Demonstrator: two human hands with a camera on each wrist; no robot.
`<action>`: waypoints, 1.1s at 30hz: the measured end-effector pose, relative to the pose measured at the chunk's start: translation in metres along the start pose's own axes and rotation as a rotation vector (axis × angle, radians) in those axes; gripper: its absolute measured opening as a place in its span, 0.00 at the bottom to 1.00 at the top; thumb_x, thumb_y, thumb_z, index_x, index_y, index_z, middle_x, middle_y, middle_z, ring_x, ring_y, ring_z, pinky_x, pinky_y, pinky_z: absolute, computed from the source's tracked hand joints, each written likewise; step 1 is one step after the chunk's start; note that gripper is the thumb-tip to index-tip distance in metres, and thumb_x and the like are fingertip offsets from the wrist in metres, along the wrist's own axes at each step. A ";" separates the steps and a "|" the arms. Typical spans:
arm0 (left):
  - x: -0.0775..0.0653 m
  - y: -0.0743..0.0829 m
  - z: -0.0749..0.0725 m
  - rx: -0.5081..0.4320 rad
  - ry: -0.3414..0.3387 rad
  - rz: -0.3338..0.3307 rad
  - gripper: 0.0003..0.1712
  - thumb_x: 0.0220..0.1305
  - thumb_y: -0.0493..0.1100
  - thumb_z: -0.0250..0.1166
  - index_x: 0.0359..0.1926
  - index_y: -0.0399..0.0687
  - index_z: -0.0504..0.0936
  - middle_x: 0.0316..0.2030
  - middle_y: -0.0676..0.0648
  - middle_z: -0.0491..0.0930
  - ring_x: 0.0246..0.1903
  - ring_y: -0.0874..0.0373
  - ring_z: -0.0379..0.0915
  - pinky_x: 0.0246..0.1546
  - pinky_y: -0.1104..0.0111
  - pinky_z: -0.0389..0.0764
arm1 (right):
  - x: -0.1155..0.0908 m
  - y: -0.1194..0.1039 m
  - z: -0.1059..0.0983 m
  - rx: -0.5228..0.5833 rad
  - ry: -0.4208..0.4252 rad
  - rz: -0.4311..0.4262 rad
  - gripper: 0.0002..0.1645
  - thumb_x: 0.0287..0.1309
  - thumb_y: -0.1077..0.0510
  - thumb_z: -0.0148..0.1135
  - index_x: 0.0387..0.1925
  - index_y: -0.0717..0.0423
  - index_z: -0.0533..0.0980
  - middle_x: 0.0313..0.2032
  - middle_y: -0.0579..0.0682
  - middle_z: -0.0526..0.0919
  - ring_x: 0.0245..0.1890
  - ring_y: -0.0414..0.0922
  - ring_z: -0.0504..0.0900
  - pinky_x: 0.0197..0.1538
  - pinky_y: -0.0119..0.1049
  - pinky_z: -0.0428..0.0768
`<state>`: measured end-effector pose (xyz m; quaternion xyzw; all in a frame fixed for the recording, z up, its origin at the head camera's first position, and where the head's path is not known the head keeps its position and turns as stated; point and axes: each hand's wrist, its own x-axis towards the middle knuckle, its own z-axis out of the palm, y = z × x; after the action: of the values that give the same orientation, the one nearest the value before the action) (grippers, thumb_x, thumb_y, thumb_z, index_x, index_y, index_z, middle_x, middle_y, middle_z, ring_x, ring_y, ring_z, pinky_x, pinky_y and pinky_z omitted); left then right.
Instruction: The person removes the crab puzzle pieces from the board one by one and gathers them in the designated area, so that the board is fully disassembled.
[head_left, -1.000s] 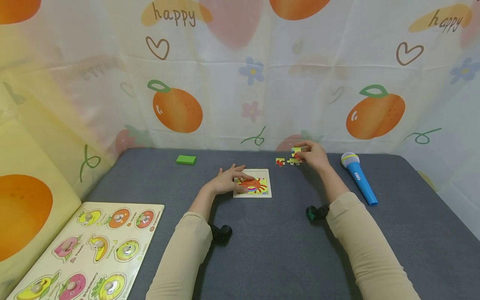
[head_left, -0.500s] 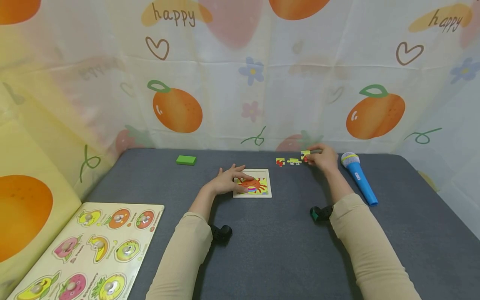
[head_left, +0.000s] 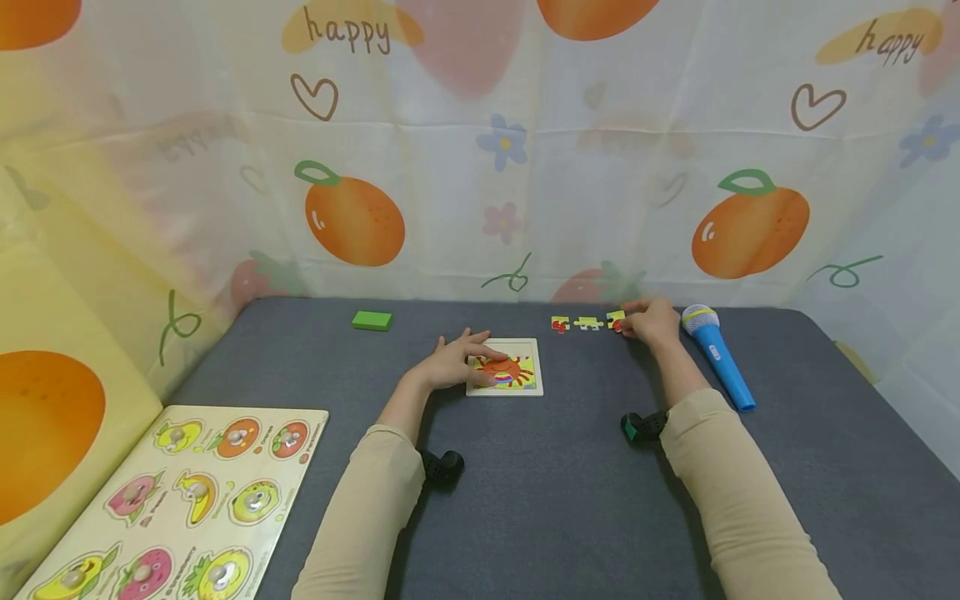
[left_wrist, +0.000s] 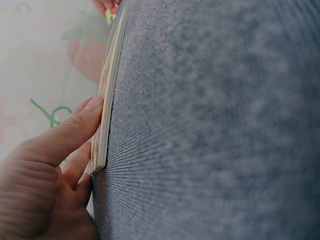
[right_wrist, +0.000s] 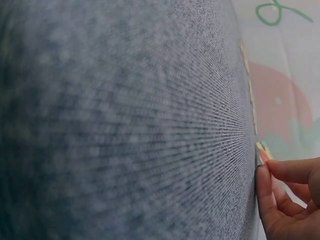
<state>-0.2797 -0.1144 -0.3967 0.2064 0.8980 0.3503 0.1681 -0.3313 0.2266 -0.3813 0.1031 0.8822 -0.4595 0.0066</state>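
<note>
Head view: we see right hand (head_left: pixel 652 322) pinching a yellow-red jigsaw piece (head_left: pixel 615 317), left hand (head_left: pixel 452 363) outspread on white-framed puzzle (head_left: pixel 519 369), patterned backdrop (head_left: pixel 442 167) reading "happy".

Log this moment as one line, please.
left hand: on puzzle tray | right hand: pinching puzzle piece | two more pieces: lying left of it | microphone: right of right hand

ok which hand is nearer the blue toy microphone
Right. The right hand is just left of the toy microphone; the left hand is farther left, on the framed jigsaw puzzle.
</note>
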 end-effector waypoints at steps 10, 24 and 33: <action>0.001 0.001 -0.001 -0.012 -0.005 0.007 0.28 0.62 0.44 0.68 0.64 0.53 0.78 0.79 0.46 0.49 0.80 0.44 0.26 0.74 0.39 0.18 | -0.002 -0.002 0.000 -0.106 -0.011 -0.028 0.27 0.59 0.64 0.59 0.61 0.67 0.75 0.56 0.69 0.80 0.16 0.25 0.74 0.28 0.21 0.78; 0.000 0.003 -0.001 -0.009 -0.007 0.012 0.28 0.63 0.45 0.68 0.65 0.52 0.78 0.79 0.44 0.49 0.80 0.43 0.26 0.74 0.39 0.19 | 0.001 -0.002 0.002 -0.165 0.047 -0.056 0.26 0.57 0.64 0.61 0.58 0.67 0.77 0.39 0.61 0.89 0.14 0.25 0.73 0.28 0.21 0.76; 0.000 0.002 -0.001 -0.002 -0.014 0.007 0.29 0.63 0.45 0.68 0.65 0.53 0.77 0.79 0.45 0.48 0.80 0.44 0.26 0.75 0.40 0.19 | -0.001 -0.009 0.006 -0.206 0.135 -0.148 0.27 0.50 0.64 0.57 0.54 0.65 0.80 0.21 0.52 0.86 0.28 0.44 0.82 0.62 0.48 0.74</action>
<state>-0.2800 -0.1136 -0.3948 0.2118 0.8958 0.3503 0.1733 -0.3327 0.2165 -0.3780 0.0670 0.9283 -0.3577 -0.0760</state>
